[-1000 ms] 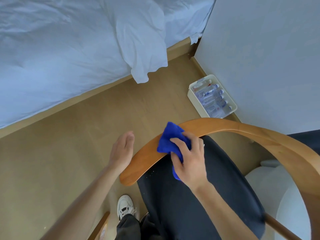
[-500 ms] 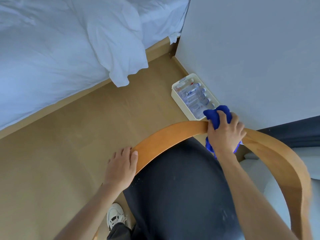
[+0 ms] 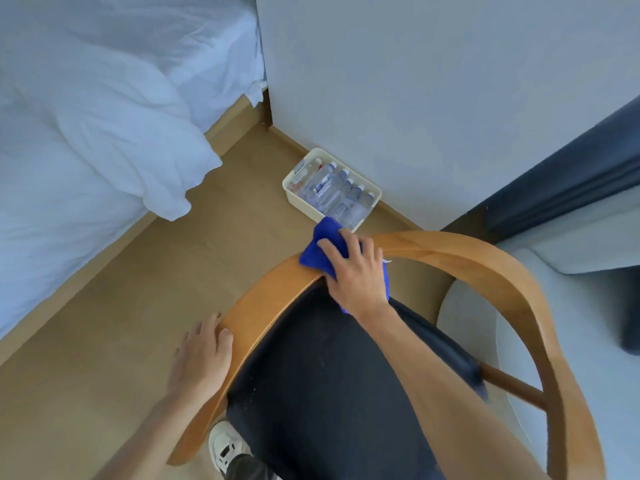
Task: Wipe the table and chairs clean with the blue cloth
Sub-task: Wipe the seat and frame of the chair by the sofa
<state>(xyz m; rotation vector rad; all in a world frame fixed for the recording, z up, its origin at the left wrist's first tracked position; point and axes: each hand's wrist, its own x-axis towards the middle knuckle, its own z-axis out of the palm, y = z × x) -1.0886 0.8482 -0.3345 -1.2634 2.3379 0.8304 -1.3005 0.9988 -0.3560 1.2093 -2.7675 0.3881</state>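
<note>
**Cloth on curved chair rail, mid-wipe**

Head view: right hand (image 3: 356, 275) presses the blue cloth (image 3: 320, 249) onto the wooden backrest rail (image 3: 485, 258) of the chair (image 3: 329, 393), fingers curled over the bunched fabric and gripping it. Left hand (image 3: 202, 358) rests on the rail's near end, fingers fairly straight, steadying, holding nothing. Cloth likely soft, light and limp; best held bunched under palm so it wraps the rail edge. It looks bright blue, crumpled, draped over both rail faces. Seat dark with pale specks. Tray of bottles (image 3: 330, 188) on floor by wall, bed (image 3: 86, 133) to the left.
</note>
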